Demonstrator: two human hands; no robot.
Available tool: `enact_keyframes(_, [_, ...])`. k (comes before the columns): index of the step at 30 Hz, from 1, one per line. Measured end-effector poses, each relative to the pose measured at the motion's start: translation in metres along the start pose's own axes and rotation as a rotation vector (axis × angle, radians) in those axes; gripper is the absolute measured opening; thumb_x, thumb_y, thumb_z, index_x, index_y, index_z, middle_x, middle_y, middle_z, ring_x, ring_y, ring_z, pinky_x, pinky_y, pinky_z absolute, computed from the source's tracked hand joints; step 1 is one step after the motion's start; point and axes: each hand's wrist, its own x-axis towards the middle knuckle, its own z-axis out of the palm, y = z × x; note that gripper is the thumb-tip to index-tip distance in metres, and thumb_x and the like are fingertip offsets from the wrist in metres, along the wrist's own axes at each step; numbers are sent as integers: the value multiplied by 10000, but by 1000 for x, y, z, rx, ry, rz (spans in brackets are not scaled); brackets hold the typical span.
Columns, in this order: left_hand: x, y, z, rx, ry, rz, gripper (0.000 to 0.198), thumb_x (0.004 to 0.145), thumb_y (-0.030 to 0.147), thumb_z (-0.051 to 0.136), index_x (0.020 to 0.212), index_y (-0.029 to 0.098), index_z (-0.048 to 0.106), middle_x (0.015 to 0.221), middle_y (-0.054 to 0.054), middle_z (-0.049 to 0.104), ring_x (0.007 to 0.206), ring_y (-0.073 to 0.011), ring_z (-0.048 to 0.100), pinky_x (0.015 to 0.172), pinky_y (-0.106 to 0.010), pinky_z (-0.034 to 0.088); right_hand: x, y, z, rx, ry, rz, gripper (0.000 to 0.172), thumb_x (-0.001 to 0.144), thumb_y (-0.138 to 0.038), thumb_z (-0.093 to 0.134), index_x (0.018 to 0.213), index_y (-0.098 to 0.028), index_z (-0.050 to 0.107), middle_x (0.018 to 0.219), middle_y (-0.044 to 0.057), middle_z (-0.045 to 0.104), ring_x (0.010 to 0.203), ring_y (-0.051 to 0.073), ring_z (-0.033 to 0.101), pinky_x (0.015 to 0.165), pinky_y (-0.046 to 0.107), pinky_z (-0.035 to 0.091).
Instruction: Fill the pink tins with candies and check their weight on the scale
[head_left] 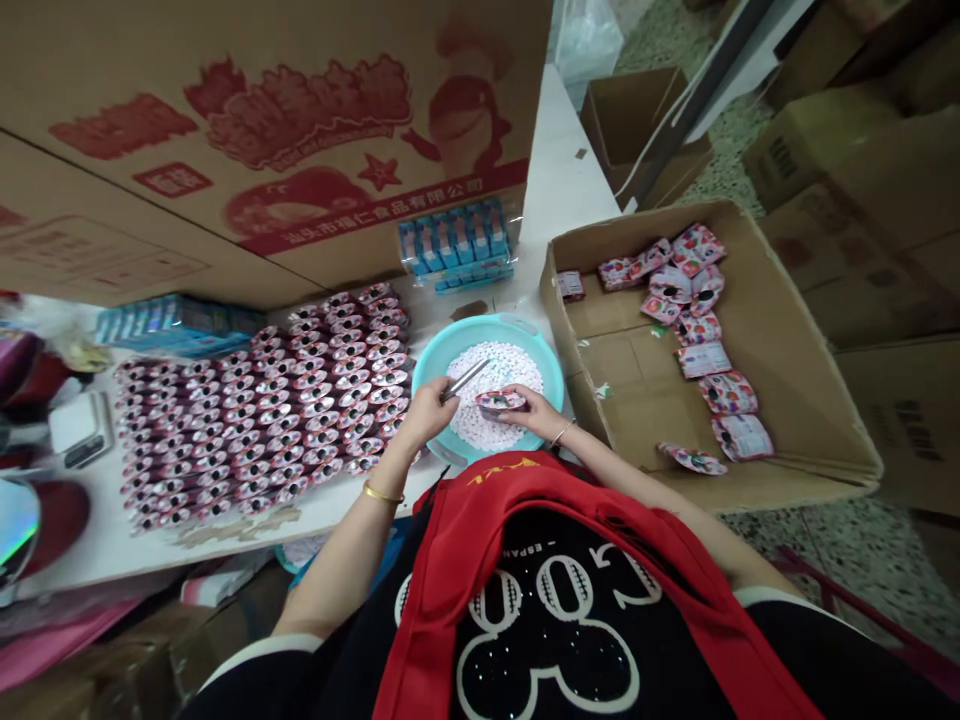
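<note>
My left hand is closed around a slim metal tool, possibly tongs or a scoop handle; which one I cannot tell. Its far end points over a turquoise basin filled with small white pellets. In my right hand is a small red-and-white printed pouch, pinched between the fingers above the pellets. The tool and the pouch are apart. Left of the basin, many similar pouches stand upright in tight rows, with dark round spots on their top ends.
An open cardboard box at the right holds several pouches. Blue packs wrapped in clear film stand behind the basin, against a large printed carton. A small white device lies at the table's left. More cartons line the right side.
</note>
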Motion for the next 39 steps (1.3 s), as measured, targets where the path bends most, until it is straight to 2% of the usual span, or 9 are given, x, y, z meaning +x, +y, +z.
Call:
enact_keyframes(6, [-24, 4, 25, -314, 166, 108, 322, 838, 475, 580, 945, 172, 596, 834, -11, 565, 701, -120, 499, 645, -240, 411, -7, -8, 15, -139, -27, -180, 486, 648, -399, 775, 1062, -217, 593, 1016, 26, 638, 927, 193, 612, 869, 318, 487])
enact_keyframes(9, [-28, -1, 31, -208, 177, 51, 314, 908, 447, 482, 1039, 179, 578, 932, -50, 592, 800, -151, 544, 712, -264, 436, -8, -14, 15, -242, 48, -249, 436, 692, -404, 741, 1057, -212, 601, 1054, 43, 641, 987, 213, 603, 918, 340, 468])
enact_keyframes(14, [-14, -19, 47, 207, -79, -81, 220, 892, 231, 453, 1030, 148, 604, 1039, -145, 619, 975, -239, 559, 826, -351, 429, -9, -29, -3, -276, 383, -275, 450, 701, -445, 710, 1052, -198, 573, 1087, 70, 642, 999, 232, 609, 943, 365, 468])
enact_keyframes(19, [5, -16, 84, 122, -268, 37, 171, 810, 212, 540, 933, 145, 640, 956, -116, 668, 891, -233, 589, 773, -315, 434, -11, -33, -20, -243, 439, -263, 511, 678, -472, 722, 1078, -201, 553, 1076, 72, 648, 981, 227, 618, 927, 371, 485])
enact_keyframes(22, [10, -12, 89, 50, -328, 108, 207, 828, 267, 533, 970, 150, 629, 952, -86, 675, 855, -207, 588, 759, -291, 435, -13, -30, -24, -260, 454, -254, 520, 689, -490, 706, 1089, -196, 550, 1092, 80, 649, 987, 228, 621, 918, 372, 490])
enact_keyframes(25, [7, -16, 72, -20, -347, 164, 245, 868, 321, 493, 1007, 153, 605, 944, -58, 666, 835, -176, 579, 760, -270, 441, -14, -26, -26, -292, 460, -254, 503, 708, -490, 688, 1090, -191, 558, 1094, 86, 654, 995, 231, 621, 916, 364, 490])
enact_keyframes(31, [-8, -1, 4, -66, -263, 258, 272, 913, 356, 458, 1070, 168, 574, 979, -51, 638, 893, -164, 574, 812, -273, 448, -13, -21, -18, -432, 409, -296, 392, 768, -365, 629, 1113, -187, 576, 1136, 91, 643, 1037, 232, 606, 949, 377, 471])
enact_keyframes(35, [-15, 42, -23, 296, -146, 241, 216, 914, 250, 450, 1039, 176, 609, 951, -85, 617, 906, -211, 576, 802, -332, 447, -9, -15, -8, -556, 283, -379, 352, 788, -269, 578, 1130, -187, 586, 1169, 106, 627, 1102, 240, 582, 988, 396, 448])
enact_keyframes(39, [-28, 72, -36, 565, -147, 166, 251, 902, 108, 387, 959, 135, 630, 972, -132, 584, 921, -240, 580, 776, -360, 449, -11, -13, -1, -607, 189, -409, 351, 798, -255, 569, 1145, -206, 589, 1173, 107, 625, 1118, 255, 575, 1002, 436, 436])
